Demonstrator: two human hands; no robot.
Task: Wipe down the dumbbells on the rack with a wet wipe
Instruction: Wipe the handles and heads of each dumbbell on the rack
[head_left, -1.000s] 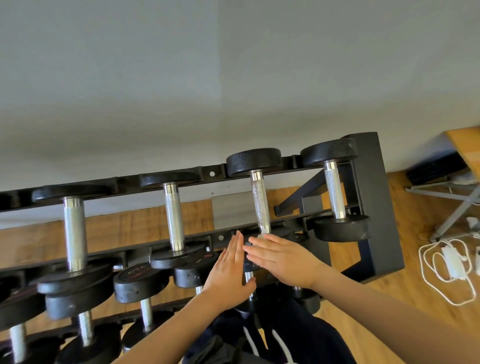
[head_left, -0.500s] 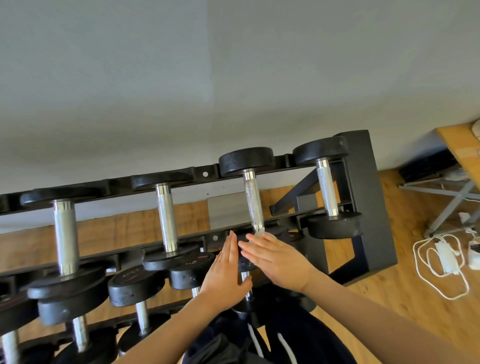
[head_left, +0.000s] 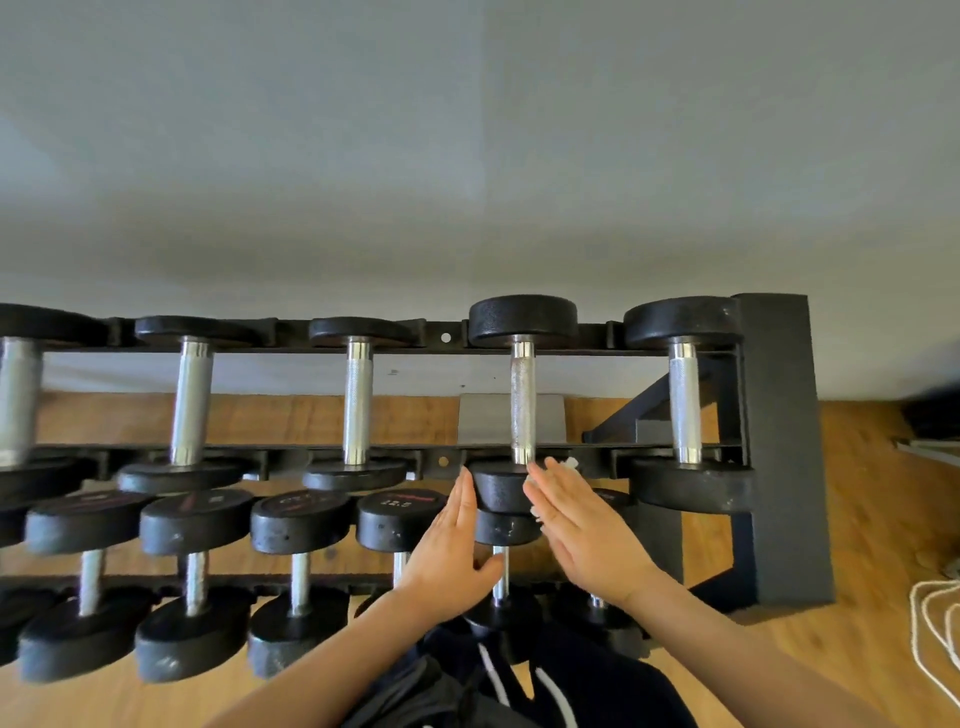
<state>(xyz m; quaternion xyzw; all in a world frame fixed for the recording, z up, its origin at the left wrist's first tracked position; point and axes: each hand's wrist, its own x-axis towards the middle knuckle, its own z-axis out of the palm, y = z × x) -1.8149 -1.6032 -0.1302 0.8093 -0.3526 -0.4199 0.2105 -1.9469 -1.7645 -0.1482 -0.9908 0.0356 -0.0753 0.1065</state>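
Note:
A black two-tier rack (head_left: 779, 441) holds several dumbbells with black heads and steel handles. One top-tier dumbbell (head_left: 522, 405), second from the right, has its near head between my hands. My left hand (head_left: 449, 540) has straight fingers laid against the left side of that head. My right hand (head_left: 582, 530) lies flat against the right side, pressing a white wet wipe (head_left: 569, 462) whose edges show past the fingertips and under the palm. Most of the wipe is hidden by the hand.
A grey wall rises behind the rack. The wooden floor (head_left: 872, 519) spreads to the right, with white cable (head_left: 935, 623) coiled at the right edge. Lower-tier dumbbells (head_left: 400, 519) sit just under my hands. My dark trousers (head_left: 519, 686) are at the bottom.
The view swung left and levelled on the rack. My hands have moved apart, from overlapping in front of the dumbbell head to one on each side of it.

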